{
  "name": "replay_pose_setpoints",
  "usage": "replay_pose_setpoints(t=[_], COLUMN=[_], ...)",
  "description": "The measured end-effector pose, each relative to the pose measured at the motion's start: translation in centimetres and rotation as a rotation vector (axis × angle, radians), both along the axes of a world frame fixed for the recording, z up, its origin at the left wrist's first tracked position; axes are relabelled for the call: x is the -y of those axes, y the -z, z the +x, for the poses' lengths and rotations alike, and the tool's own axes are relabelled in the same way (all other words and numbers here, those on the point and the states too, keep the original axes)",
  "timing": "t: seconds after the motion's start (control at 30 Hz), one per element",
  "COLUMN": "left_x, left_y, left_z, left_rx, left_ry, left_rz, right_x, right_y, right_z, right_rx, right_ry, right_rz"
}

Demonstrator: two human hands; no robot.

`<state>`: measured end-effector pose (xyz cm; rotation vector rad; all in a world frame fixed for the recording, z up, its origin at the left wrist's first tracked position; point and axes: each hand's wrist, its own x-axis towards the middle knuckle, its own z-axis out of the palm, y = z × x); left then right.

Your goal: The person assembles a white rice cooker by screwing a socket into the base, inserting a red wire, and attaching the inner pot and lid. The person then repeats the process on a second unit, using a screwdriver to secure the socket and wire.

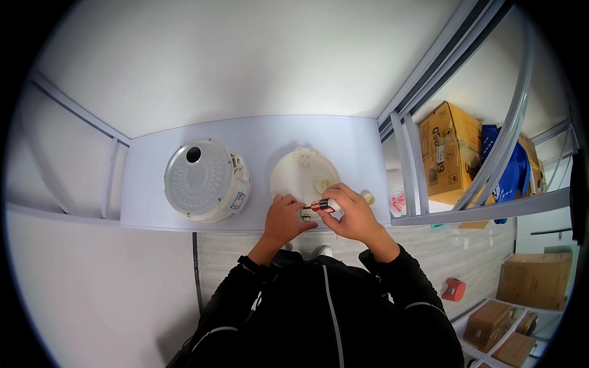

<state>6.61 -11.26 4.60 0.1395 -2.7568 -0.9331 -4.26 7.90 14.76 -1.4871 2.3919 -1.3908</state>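
Observation:
My right hand (353, 214) grips a screwdriver (323, 206) with a red, black and white handle; its shaft points left. Under it lies a round white lid-like cover (291, 175), flat on the table with two small metal plates on opposite edges. Closed around the near edge of this cover is my left hand (284, 219), its fingers beside the screwdriver's tip and its thumb below the near metal plate (306, 215). Whether the tip sits in a screw is too small to tell. A small yellowish part (321, 185) rests on the cover, partly behind my right hand.
At the left of the white table (257, 132) stands a round white appliance body (199, 181) with a vented grey top. A small cream-coloured part (369, 198) lies right of my right hand. Beyond the right frame posts are a cardboard box (451, 150) and a blue bag (514, 175).

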Motion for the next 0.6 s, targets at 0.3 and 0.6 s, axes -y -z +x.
replay_pose_setpoints(t=[0.3,0.6], left_x=[-0.59,-0.84], left_y=[-0.14,-0.19], left_z=[-0.13,-0.09], left_rx=[-0.010,0.008], left_ry=[-0.017,-0.034], left_rz=[-0.017,-0.018], right_x=[-0.44,-0.78], right_y=[0.03,-0.14], right_z=[0.04,0.04], right_rx=[-0.001,-0.059], right_ry=[0.002,-0.057], right_rz=[0.009,0.023])
